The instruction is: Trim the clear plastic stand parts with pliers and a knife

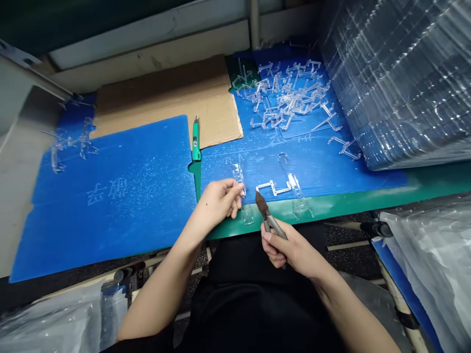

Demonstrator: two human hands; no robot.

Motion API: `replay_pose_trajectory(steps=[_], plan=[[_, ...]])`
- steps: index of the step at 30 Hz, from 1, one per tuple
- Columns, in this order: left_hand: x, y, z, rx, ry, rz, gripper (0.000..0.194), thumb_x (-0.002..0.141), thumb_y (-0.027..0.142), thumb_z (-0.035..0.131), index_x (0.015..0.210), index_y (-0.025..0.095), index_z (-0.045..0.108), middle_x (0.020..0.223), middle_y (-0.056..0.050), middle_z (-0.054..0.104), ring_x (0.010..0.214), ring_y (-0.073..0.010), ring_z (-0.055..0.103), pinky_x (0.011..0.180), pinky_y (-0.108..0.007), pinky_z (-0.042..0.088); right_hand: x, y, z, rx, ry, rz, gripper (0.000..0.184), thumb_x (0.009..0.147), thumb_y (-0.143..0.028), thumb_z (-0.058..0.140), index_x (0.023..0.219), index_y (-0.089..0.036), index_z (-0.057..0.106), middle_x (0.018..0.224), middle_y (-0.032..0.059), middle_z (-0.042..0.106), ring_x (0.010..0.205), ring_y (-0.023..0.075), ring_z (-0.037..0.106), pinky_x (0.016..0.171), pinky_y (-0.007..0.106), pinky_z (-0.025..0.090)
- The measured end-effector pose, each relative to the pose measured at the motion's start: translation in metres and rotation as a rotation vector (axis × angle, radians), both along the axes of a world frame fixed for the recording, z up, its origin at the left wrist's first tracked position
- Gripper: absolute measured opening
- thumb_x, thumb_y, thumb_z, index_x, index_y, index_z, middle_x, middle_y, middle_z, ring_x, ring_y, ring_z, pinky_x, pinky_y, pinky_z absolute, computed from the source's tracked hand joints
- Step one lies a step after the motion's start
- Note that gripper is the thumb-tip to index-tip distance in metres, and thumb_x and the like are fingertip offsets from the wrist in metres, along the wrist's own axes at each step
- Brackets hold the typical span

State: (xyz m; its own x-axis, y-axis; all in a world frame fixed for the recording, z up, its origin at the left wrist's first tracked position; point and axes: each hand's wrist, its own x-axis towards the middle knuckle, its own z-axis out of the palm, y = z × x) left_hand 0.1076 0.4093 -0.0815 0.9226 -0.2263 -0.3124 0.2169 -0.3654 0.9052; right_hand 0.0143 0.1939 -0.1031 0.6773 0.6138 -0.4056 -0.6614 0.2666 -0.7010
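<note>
My right hand [283, 245] is closed round the grey handles of a pair of cutting pliers [262, 203] with a rusty brown head. Their tip is at the left end of a zigzag clear plastic runner [274, 188]. On the runner's right end sits a long clear plastic piece [294, 184] that reaches over the table's front edge. A similar clear plastic piece [247, 214] lies to the left, and my left hand [224, 198] pinches it between thumb and fingers. Whether the runner still joins this left piece is too fine to tell.
A heap of clear plastic runners [290, 98] lies at the back right, beside a tall stack of clear trays [405, 88]. A green utility knife [196, 139] rests by a cardboard sheet [165, 98]. More clear scraps [71, 144] lie on the left blue sheet [110, 191].
</note>
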Motion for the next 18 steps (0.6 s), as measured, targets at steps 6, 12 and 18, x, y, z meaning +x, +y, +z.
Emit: replay_pose_trajectory(steps=[6,12,18], plan=[[0.03,0.021,0.026,0.551,-0.414,-0.075,0.055,0.097,0.047,0.078,0.053,0.021,0.058,0.045,-0.001,0.051,0.042,-0.0143,0.038,0.052,-0.029,0.022,-0.033,-0.023,0.0,0.007,0.051,0.067,0.041,0.106,-0.058,0.066,0.098,-0.022,0.047,0.075,-0.0079,0.043,0.058,0.0065,0.031,0.053,0.021,0.029],[0.11,-0.065,0.094,0.401,-0.503,-0.61,0.017,0.079,0.029,0.093,0.083,0.02,0.079,0.08,-0.001,0.067,0.075,-0.0182,0.064,0.068,-0.025,0.033,-0.054,-0.039,-0.006,0.002,0.039,0.172,0.04,0.108,-0.057,0.064,0.101,-0.021,0.05,0.08,-0.0054,0.043,0.066,0.0082,0.034,0.057,0.019,0.031],[0.132,-0.179,0.074,0.632,-0.419,-1.438,0.024,0.063,0.01,0.096,0.069,0.024,0.078,0.074,-0.002,0.069,0.079,-0.0255,0.068,0.08,-0.039,0.047,-0.052,-0.044,-0.005,-0.156,-0.026,0.187,0.04,0.106,-0.058,0.065,0.102,-0.021,0.052,0.083,-0.0037,0.045,0.07,0.0104,0.04,0.062,0.021,0.037]])
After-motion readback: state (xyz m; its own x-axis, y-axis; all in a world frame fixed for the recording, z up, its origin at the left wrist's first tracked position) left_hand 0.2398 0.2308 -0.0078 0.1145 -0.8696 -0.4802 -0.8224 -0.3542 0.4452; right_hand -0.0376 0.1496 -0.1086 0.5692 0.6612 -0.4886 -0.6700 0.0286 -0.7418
